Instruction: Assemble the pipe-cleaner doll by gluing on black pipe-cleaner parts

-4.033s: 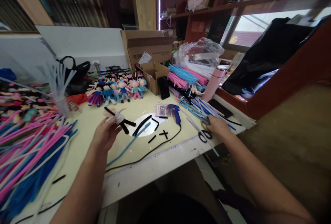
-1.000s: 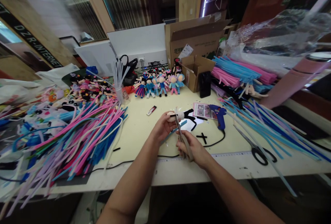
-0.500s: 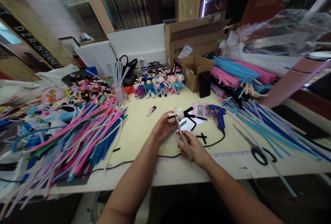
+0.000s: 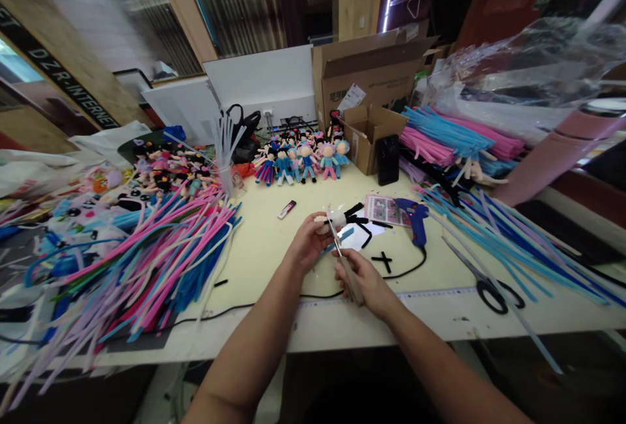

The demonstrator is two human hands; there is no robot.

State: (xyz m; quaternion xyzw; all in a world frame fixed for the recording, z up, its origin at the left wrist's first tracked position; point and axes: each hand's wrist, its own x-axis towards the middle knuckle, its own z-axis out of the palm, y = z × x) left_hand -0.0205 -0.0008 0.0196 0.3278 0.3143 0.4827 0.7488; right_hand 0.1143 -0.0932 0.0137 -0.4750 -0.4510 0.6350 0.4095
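My left hand is closed around a small pipe-cleaner doll with a white body and black limbs that point right. In my right hand are light-handled scissors, their blades reaching up against the doll beside my left fingertips. How far the blades are apart is too small to make out. Below the doll lies a white sheet with a bent black pipe cleaner on it. A black cross of pipe cleaner rests on the table to the right of my right hand.
A blue glue gun with a black cord lies at the right, near black-handled scissors. Bundles of pipe cleaners cover the left side; more lie right. Finished dolls stand at the back before cardboard boxes.
The doll has turned slightly in my left fingers. The scissors have shifted a little left and steeper against it, with both hands staying nearly in place.
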